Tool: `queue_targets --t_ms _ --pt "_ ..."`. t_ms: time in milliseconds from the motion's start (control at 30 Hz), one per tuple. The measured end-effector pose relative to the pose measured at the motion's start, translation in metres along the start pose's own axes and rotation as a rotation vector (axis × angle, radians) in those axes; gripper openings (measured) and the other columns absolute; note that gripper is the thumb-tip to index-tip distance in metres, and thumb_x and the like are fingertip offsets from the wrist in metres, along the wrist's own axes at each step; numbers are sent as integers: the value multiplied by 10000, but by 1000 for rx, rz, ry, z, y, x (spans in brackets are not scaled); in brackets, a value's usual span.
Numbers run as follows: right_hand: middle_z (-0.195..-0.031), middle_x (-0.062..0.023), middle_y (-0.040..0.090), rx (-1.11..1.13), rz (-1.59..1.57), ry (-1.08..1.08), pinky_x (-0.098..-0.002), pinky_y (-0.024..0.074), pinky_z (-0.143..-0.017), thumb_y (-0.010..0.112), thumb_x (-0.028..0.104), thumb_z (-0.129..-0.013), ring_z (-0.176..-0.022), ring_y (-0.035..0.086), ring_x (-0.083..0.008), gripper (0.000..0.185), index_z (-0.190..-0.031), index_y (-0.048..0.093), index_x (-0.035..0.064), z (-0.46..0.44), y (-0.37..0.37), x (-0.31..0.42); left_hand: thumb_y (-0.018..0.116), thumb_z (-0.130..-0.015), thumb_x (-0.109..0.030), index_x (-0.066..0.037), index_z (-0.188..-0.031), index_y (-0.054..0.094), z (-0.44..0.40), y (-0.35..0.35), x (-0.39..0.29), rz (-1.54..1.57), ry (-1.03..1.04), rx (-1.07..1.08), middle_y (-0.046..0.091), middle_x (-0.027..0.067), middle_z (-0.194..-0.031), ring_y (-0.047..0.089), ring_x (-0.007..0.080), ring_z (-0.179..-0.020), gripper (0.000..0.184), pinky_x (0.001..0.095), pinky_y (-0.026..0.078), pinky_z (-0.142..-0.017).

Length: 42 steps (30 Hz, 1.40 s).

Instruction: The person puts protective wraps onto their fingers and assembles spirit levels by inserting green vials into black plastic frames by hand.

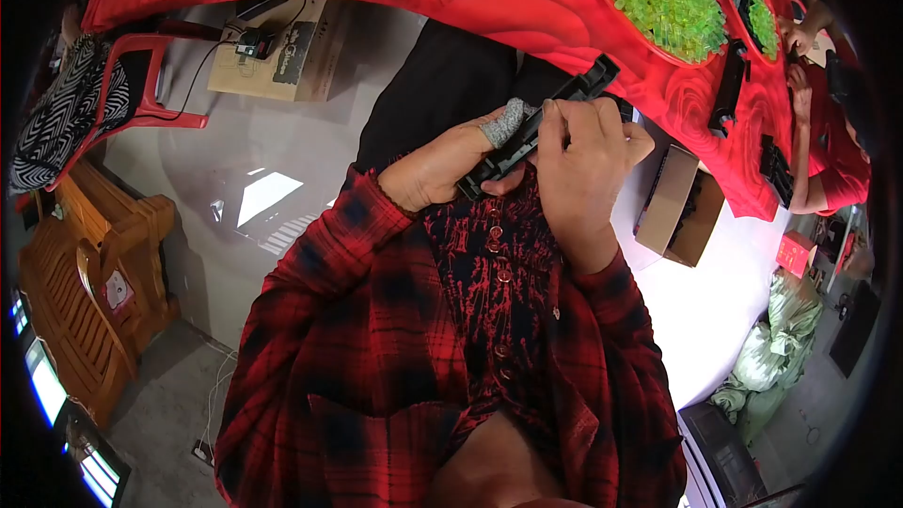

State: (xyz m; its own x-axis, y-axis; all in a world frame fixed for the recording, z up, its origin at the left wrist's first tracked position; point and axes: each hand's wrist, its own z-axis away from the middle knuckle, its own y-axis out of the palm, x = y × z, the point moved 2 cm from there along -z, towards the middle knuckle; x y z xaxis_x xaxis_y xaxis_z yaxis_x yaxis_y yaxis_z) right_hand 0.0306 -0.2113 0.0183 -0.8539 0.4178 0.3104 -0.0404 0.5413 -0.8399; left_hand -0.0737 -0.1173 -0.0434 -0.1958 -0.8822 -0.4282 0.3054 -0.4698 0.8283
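A long black plastic part [591, 82] with a slotted frame lies slantwise across my lap, one end up towards the table. My left hand [442, 166] is closed around its lower end, and a grey wrap covers one finger. Over the middle of the part, my right hand [585, 155] is closed with thumb and fingertips pressed onto it. Whether a small piece sits under those fingertips is hidden. Past the part's upper end is the edge of the red-covered table [527, 23].
Green translucent pieces [658, 0] fill a red container; a second container [752, 5] holds black and green ones. More black parts [729, 89] lie on the table. An open cardboard box [679, 207] stands right. A co-worker's hand [800, 89] is at far right. A red chair [155, 85] stands left.
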Motion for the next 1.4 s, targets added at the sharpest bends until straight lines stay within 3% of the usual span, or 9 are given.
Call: queue_targets --t_ms 133,233,300,867,967,1033,1200,1267,1400 --pt "-786 -26 595 74 77 16 -366 310 -821 694 158 -852 -763 544 -210 57 -841 684 103 -4 -5 1 479 -1047 -345 -100 -1209 524 -1 -2 2 -19 45 36 619 67 -886 538 141 -563 297 247 412 -495" --pt "-803 -37 606 114 20 58 -370 312 -828 689 159 -854 -768 545 -224 64 -828 684 101 -3 -5 -1 510 -1025 -206 -59 -1224 531 0 3 -1 -158 -17 -92 634 76 -930 598 134 -652 248 240 479 -597" --pt "-801 -36 595 115 13 40 -384 319 -806 682 152 -844 -759 535 -231 57 -816 674 104 -3 -5 -1 513 -996 -117 -11 -1218 541 -4 8 1 -253 107 -195 643 71 -935 629 115 -754 248 232 505 -692" --pt "-822 -64 604 182 -172 -23 -377 335 -797 655 58 -845 -741 545 -241 178 -1017 701 60 -3 -21 -11 493 -981 -108 10 -1155 539 0 21 -4 -580 251 -221 643 66 -996 615 109 -773 215 249 480 -699" --pt "-811 -69 594 127 -249 33 -350 362 -793 642 27 -866 -733 540 -228 217 -1075 698 47 -5 -23 -13 455 -950 -43 8 -1182 526 1 18 -2 -551 250 -238 650 72 -1033 616 112 -792 247 252 482 -716" --pt "-831 -73 589 -43 -395 233 -339 398 -791 625 20 -898 -734 535 -209 222 -1110 691 33 -2 -21 -20 423 -926 15 -17 -1233 521 4 18 -1 -516 235 -188 642 64 -1123 593 98 -880 324 243 464 -804" --pt "-899 -77 600 -141 -419 277 -324 445 -788 601 67 -959 -802 548 -176 435 -1363 485 -44 -1 -10 -32 421 -934 17 -20 -1253 514 7 20 -2 -513 281 -163 637 67 -1152 595 102 -889 334 248 466 -819" --pt "-880 -64 578 -12 -657 361 -292 464 -721 585 108 -986 -788 544 -145 561 -1452 330 -73 -2 -5 -30 422 -938 15 -20 -1251 515 7 21 -2 -511 297 -160 635 66 -1155 595 103 -890 328 249 465 -822" --pt "-851 -54 560 143 -961 497 -239 463 -635 595 136 -987 -731 551 -95 586 -1463 314 -59 -7 -3 -20 438 -953 2 -13 -1264 516 8 22 -1 -502 292 -134 629 61 -1152 588 100 -900 321 245 463 -829"
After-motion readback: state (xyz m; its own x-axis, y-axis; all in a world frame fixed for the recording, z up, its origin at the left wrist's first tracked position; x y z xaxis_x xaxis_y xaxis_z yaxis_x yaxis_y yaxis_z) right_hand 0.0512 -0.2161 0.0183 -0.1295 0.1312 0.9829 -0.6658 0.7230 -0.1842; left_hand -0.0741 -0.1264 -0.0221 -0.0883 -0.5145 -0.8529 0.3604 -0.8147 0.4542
